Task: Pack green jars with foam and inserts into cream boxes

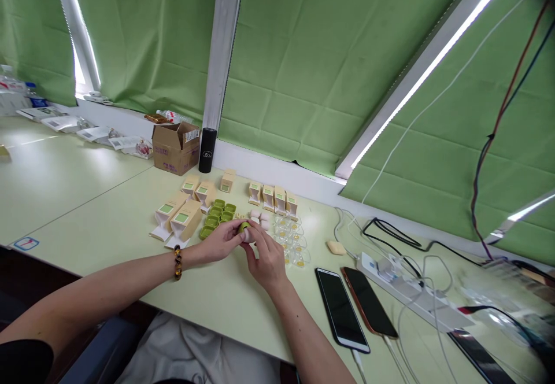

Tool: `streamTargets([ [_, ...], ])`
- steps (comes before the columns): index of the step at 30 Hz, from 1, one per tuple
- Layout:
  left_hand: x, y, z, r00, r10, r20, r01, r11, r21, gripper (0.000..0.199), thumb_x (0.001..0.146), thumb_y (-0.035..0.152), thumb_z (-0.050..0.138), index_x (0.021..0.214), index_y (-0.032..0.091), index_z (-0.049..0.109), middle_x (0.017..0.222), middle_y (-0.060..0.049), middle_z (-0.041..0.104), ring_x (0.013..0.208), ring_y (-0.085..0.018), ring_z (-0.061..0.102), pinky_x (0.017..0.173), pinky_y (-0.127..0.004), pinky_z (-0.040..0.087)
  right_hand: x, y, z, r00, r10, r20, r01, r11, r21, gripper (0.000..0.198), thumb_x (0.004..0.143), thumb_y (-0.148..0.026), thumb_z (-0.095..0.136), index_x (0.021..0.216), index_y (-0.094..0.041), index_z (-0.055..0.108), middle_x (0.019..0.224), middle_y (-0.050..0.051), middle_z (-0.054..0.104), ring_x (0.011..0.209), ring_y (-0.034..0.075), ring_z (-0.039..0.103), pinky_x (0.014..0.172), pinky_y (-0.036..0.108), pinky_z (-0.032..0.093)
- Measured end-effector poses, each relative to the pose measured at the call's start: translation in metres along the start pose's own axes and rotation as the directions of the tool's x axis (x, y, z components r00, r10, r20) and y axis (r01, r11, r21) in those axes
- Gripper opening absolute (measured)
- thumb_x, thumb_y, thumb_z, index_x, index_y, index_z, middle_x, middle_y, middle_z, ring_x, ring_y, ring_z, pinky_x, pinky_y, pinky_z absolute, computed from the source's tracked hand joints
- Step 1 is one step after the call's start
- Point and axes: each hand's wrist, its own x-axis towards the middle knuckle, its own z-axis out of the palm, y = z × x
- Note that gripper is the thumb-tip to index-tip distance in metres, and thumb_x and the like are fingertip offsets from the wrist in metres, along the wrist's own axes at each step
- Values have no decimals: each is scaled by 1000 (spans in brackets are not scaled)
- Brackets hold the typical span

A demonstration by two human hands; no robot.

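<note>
Between my two hands is a small green cup (244, 227) with a pale pink-white piece at its lower side; the fingers hide much of both. My left hand (222, 242) grips the cup from the left, with a beaded bracelet on that wrist. From the right, my right hand (266, 257) closes thumb and fingers on the same piece. Left of them stand several green square cups (214, 216) in rows. Pale pink-white pieces (260, 217) lie just behind my right hand. Clear plastic pieces with yellow centres (295, 239) are grouped to its right.
Open beige boxes (184, 219) stand at left, with more small boxes (273, 198) behind. A cardboard carton (176, 148) and black cylinder (207, 150) are near the wall. Two phones (342, 309), a power strip (411, 291) and cables occupy the right.
</note>
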Motion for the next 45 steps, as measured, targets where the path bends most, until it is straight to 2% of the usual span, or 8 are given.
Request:
streamTargets([
  [7, 1, -9, 0, 999, 29, -42, -27, 998, 55, 52, 99, 58, 61, 130, 16, 65, 114, -12, 69, 102, -21, 64, 98, -37, 54, 0, 0, 4, 999, -28, -39, 28, 1000, -13, 44, 102, -13, 54, 146, -17, 52, 136, 20, 72, 125, 28, 72, 93, 42, 68],
  [12, -1, -17, 2, 992, 80, -95, -64, 986, 153, 47, 102, 50, 59, 137, 18, 62, 125, -14, 68, 112, -24, 64, 104, -40, 52, 0, 0, 5, 997, -48, -53, 45, 998, -48, 47, 101, -11, 54, 148, -15, 50, 136, 22, 71, 124, 30, 72, 90, 43, 69],
  [17, -3, -15, 5, 986, 108, -125, -78, 971, 226, 44, 104, 44, 57, 140, 19, 61, 133, -14, 68, 118, -25, 63, 110, -41, 49, -1, -1, 5, 995, -73, -71, 68, 996, -62, 49, 100, -11, 55, 149, -14, 50, 136, 23, 71, 123, 31, 73, 90, 44, 69],
  [21, -4, -10, 3, 993, 69, -96, -52, 985, 163, 46, 103, 47, 58, 141, 20, 61, 134, -14, 67, 123, -26, 62, 112, -41, 48, -1, 0, 5, 997, -52, -61, 50, 998, -46, 50, 102, -13, 54, 152, -16, 49, 139, 22, 69, 124, 31, 73, 91, 44, 69],
  [25, -1, -16, -1, 1000, 17, -10, -17, 1000, 17, 56, 97, 54, 67, 140, 19, 60, 131, -14, 66, 119, -26, 62, 107, -39, 51, -3, 3, 6, 998, -20, -61, 19, 1000, -14, 52, 103, -14, 51, 154, -18, 47, 138, 20, 70, 129, 30, 70, 98, 45, 67],
  [29, 3, -29, -4, 999, 45, -11, -45, 999, 29, 69, 87, 59, 78, 138, 17, 60, 120, -12, 67, 105, -23, 63, 101, -39, 52, -5, 0, 9, 999, 4, -35, -4, 1000, 9, 53, 104, -17, 48, 157, -18, 45, 140, 19, 69, 132, 29, 68, 103, 47, 65],
  [35, 6, -27, -6, 999, -4, -53, 7, 998, 62, 63, 87, 62, 76, 128, 16, 65, 102, -8, 68, 95, -22, 61, 90, -36, 54, -4, -6, 11, 999, 47, -17, -47, 999, 21, 58, 105, -19, 50, 162, -19, 37, 141, 20, 67, 134, 30, 65, 105, 49, 64],
  [45, 6, -24, -5, 998, -46, -52, 46, 999, 12, 59, 86, 64, 75, 115, 13, 66, 92, -5, 64, 81, -17, 56, 75, -31, 51, -5, -3, 14, 994, 99, -55, -95, 993, 63, 53, 104, -19, 51, 157, -20, 45, 134, 19, 69, 129, 30, 67, 104, 50, 63],
])
